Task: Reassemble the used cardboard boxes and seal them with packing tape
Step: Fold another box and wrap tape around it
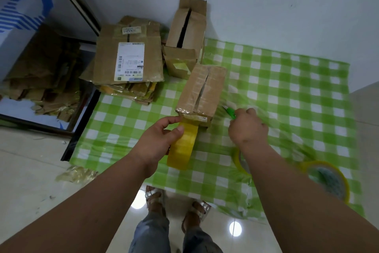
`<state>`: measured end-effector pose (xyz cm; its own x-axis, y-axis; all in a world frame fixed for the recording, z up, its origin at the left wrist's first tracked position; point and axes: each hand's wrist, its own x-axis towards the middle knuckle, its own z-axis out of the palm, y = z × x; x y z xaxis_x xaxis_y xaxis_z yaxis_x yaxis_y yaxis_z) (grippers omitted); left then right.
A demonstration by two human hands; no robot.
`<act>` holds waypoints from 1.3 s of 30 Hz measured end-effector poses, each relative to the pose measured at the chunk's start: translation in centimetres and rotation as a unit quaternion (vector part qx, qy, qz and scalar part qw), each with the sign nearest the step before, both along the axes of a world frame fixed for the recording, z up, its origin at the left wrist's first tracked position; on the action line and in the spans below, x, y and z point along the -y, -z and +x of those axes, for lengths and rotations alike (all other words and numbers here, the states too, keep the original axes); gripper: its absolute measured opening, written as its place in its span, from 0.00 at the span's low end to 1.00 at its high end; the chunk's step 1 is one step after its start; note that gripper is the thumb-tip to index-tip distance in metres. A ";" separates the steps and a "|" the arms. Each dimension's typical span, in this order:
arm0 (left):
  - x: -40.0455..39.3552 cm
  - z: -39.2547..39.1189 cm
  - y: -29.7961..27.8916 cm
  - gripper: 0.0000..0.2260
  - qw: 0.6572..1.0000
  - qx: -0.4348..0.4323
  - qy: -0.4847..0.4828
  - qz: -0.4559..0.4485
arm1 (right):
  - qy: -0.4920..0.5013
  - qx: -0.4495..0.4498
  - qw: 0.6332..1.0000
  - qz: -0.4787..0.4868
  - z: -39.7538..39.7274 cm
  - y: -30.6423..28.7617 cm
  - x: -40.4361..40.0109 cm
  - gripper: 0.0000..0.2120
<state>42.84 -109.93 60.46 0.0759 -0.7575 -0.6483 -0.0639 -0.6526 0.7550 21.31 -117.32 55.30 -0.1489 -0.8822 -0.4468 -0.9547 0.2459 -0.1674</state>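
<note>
Green-and-white checked cloth, brown boxes, yellow tape roll.

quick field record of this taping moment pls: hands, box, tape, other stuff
left hand: grips yellow tape roll, strip running to the box end
right hand: holds green-handled cutter, blurred
box being taped: lies on green checked cloth
spare tape rolls: on cloth, right
flattened boxes: stacked at left

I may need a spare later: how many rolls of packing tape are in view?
3. One roll is held by the left hand against the box; a second lies on the cloth, partly hidden behind the right forearm; a third lies near the cloth's right edge.
</note>
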 end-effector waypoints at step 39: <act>1.6 1.5 -0.1 0.13 0.996 -0.068 0.046 0.031 | -0.216 0.130 0.932 -0.261 5.8 -6.7 -4.7 0.08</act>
<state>44.33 -111.50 60.54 -0.0844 -0.7152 -0.6938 -0.0258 -0.6945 0.7190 27.08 -112.64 62.04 0.3232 -0.9422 0.0886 -0.8566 -0.3311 -0.3957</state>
